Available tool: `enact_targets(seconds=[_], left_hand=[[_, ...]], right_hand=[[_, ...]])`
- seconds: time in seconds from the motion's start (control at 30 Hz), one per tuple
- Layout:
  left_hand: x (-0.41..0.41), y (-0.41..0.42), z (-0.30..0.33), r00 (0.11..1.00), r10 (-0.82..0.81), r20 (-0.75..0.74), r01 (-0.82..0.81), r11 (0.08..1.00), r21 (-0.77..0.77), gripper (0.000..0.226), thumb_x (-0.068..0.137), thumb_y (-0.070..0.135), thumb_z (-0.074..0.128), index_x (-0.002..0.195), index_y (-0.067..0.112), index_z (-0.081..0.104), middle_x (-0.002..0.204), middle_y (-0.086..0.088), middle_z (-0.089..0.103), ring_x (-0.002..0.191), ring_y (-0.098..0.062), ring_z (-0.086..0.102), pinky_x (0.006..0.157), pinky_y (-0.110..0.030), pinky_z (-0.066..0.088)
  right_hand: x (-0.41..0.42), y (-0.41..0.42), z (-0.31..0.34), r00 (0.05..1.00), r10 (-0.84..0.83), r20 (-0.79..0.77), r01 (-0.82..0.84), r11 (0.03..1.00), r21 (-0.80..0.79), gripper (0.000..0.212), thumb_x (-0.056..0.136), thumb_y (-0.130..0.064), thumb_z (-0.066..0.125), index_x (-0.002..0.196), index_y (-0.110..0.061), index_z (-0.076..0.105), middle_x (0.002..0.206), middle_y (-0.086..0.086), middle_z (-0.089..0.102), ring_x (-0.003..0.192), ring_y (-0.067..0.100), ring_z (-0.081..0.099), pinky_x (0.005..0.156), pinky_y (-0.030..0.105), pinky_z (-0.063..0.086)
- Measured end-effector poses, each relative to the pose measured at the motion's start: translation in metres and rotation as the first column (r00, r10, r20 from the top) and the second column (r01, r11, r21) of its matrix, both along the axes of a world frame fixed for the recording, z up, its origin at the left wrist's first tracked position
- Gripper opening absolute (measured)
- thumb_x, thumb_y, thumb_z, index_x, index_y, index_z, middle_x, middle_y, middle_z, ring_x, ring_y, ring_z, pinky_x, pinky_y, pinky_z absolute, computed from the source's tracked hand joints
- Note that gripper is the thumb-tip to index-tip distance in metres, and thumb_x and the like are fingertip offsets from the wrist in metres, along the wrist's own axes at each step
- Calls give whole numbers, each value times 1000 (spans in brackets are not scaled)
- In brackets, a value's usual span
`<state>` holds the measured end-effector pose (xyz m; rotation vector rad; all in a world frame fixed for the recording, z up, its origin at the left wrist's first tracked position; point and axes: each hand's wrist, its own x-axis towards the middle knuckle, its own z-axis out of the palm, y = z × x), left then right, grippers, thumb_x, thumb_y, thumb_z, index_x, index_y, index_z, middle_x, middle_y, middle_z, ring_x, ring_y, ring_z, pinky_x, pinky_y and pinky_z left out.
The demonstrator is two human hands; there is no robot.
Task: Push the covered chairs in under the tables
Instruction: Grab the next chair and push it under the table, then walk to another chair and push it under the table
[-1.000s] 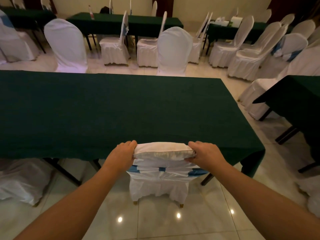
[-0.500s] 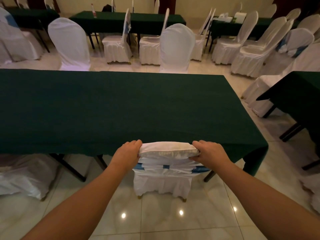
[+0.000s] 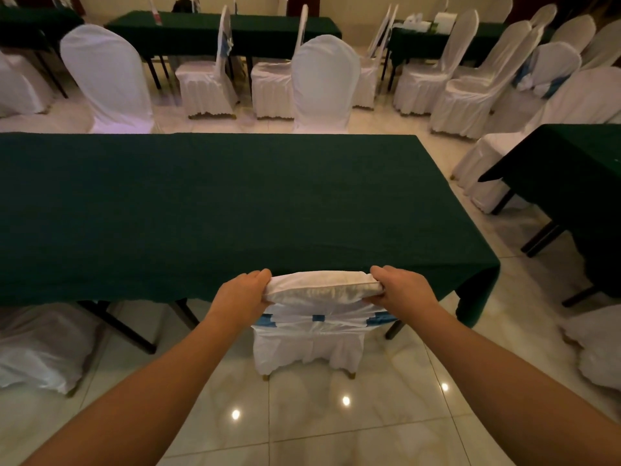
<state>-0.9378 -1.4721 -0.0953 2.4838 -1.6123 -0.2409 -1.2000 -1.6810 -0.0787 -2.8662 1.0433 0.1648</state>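
Since a second ago you've nudged the white fabric-covered chair with the blue sash (image 3: 311,334) a bit deeper under the long table with the dark green cloth (image 3: 208,210). Your left hand (image 3: 240,294) and right hand (image 3: 401,290) each grip a top corner of its backrest, which touches the cloth's hanging edge.

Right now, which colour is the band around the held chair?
Blue, on a white cover; the band shows in the head view.
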Motion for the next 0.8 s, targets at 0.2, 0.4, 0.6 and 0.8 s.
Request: enact_targets(seconds=[0.2,0.4,0.6,0.8], left_hand=[[11,-5,4,999,-31,-10,31,999,5,60,75,48,79,123,39,45,118,9,60,100,-13,55,81,-34,50],[10,-13,8,994,-111,-16,112,985,132,121,63,71,77,155,36,6,165,3,16,151,-27,9,115,-61,15],[-23,-41,24,973,-224,-62,228,971,71,141,40,104,48,154,41,-7,166,8,10,152,-23,5,116,-60,11],[-99,-105,49,933,-358,18,358,934,17,134,46,105,42,154,42,-6,166,6,4,152,-23,0,117,-62,11]], right_hand=[[1,2,-5,996,-83,27,81,994,79,42,81,-55,72,91,-42,34,85,-14,51,70,5,47,54,25,37],[-7,16,2,981,-172,87,157,976,153,106,69,-59,81,151,-45,16,157,-5,35,141,22,33,108,48,40],[-39,27,19,955,-278,105,260,953,153,128,60,-84,71,149,-52,-16,167,-4,-1,151,24,8,116,55,27],[-122,6,35,903,-382,195,362,923,129,126,58,-90,64,144,-58,-22,167,-6,1,150,23,14,115,55,29]])
